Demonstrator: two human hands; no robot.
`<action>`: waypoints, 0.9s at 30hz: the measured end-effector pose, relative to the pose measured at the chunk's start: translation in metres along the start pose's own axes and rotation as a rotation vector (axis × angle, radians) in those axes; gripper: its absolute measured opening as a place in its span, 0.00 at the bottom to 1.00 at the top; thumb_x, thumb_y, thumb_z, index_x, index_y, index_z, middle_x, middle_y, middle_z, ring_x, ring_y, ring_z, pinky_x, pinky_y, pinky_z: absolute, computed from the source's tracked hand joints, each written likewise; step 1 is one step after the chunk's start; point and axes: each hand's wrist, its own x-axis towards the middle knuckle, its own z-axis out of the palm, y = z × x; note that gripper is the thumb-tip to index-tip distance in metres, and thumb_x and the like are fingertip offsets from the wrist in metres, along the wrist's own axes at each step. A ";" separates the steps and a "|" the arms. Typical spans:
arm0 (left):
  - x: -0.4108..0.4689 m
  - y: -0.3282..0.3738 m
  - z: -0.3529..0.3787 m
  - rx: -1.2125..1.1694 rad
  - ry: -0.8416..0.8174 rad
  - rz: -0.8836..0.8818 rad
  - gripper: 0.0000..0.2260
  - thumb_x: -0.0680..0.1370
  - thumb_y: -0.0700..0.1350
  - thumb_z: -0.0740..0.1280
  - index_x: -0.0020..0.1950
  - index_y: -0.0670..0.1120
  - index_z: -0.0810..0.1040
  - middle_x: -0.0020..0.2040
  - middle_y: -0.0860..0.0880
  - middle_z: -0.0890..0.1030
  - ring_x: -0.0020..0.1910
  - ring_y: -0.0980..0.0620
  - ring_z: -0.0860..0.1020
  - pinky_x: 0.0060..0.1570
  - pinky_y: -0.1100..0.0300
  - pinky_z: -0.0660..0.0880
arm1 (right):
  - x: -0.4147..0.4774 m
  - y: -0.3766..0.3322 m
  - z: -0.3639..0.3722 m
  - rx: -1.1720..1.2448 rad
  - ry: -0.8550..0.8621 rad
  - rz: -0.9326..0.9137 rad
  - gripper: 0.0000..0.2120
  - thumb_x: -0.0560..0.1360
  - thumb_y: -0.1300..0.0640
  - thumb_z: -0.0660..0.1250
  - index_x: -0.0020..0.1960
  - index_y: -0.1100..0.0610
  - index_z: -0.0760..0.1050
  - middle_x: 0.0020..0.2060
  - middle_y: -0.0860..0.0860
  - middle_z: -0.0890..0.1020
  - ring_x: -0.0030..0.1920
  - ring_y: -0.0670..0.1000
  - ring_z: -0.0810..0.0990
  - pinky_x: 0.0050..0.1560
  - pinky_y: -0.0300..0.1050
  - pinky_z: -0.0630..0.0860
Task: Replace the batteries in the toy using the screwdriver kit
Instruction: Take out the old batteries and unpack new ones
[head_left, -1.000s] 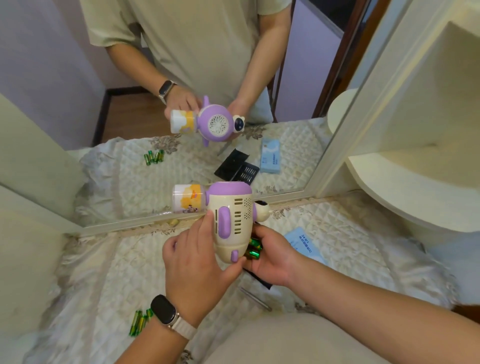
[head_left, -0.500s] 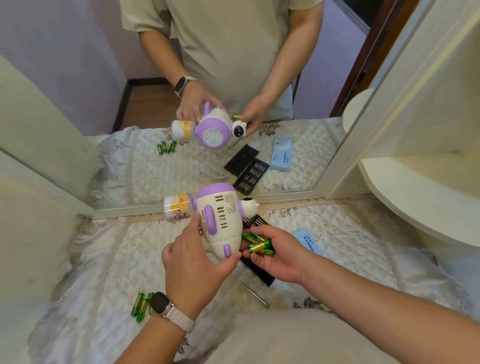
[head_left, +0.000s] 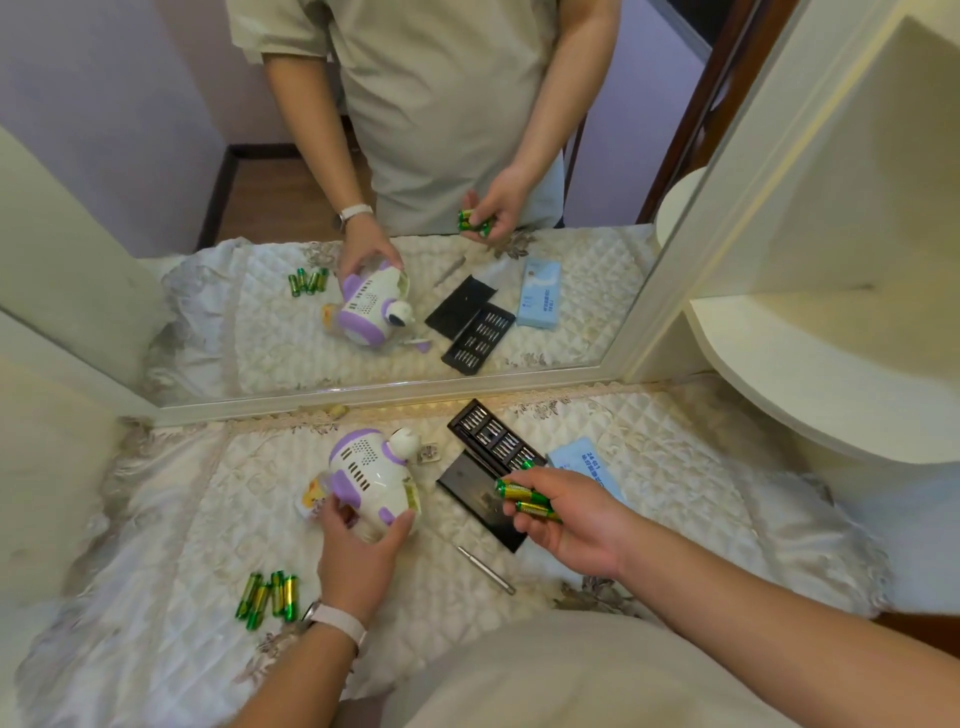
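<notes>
The toy (head_left: 369, 473) rests tilted on the quilted worktop (head_left: 182, 519), in front of the mirror (head_left: 260, 156). The left grip (head_left: 358, 551) curls round the toy's near end, thumb on one side, fingers on the other. Right of the toy, the right grip (head_left: 576, 519) is closed round a few green batteries (head_left: 524, 491), above the open black case (head_left: 493, 436). Loose batteries (head_left: 270, 597) lie on the near left of the toy, and the screwdriver (head_left: 485, 569) on its near right.

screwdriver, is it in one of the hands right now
No, the screwdriver lies on the quilted cover while the left hand grips the toy and the right hand holds batteries.
</notes>
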 end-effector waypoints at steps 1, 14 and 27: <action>-0.001 -0.002 0.000 0.018 -0.004 0.007 0.41 0.67 0.53 0.80 0.73 0.50 0.62 0.68 0.46 0.75 0.65 0.44 0.75 0.66 0.46 0.72 | -0.002 0.001 -0.003 -0.011 0.003 0.000 0.06 0.78 0.59 0.66 0.47 0.62 0.77 0.33 0.57 0.80 0.26 0.48 0.76 0.23 0.34 0.73; -0.044 -0.020 0.018 0.170 0.262 0.090 0.33 0.67 0.63 0.74 0.64 0.42 0.76 0.59 0.42 0.79 0.60 0.41 0.75 0.60 0.40 0.73 | -0.017 0.003 -0.053 -0.120 -0.077 0.042 0.08 0.77 0.55 0.66 0.45 0.59 0.74 0.33 0.56 0.76 0.24 0.48 0.71 0.20 0.34 0.64; -0.106 0.021 0.155 0.326 -0.158 0.114 0.10 0.78 0.46 0.68 0.58 0.48 0.78 0.47 0.53 0.79 0.45 0.53 0.79 0.44 0.58 0.74 | -0.033 -0.023 -0.147 -0.409 -0.043 -0.006 0.10 0.80 0.55 0.61 0.45 0.60 0.75 0.31 0.51 0.74 0.24 0.47 0.63 0.23 0.38 0.53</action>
